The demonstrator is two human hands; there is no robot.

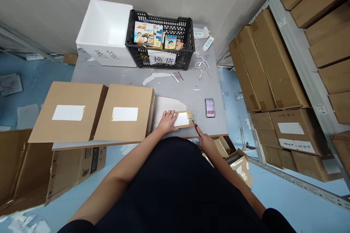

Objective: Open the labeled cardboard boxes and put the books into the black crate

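Observation:
A small cardboard box (181, 119) with a white label lies near the table's front edge. My left hand (166, 122) is over its left part, fingers bent on the top and holding it against the table. In my right hand (205, 141) is a red and black utility knife (196, 127), its tip at the box's taped right end. The blade itself is too small to make out clearly. A phone (210, 107) lies flat to the right of the box.
Two larger labelled boxes, one left (68, 94) and one nearer (125, 96), stand left of my hands. Behind are a white foam bin (106, 52) and a black crate (188, 56) holding books. A white cable (201, 64) lies back right. Shelves of cartons (279, 72) flank the table.

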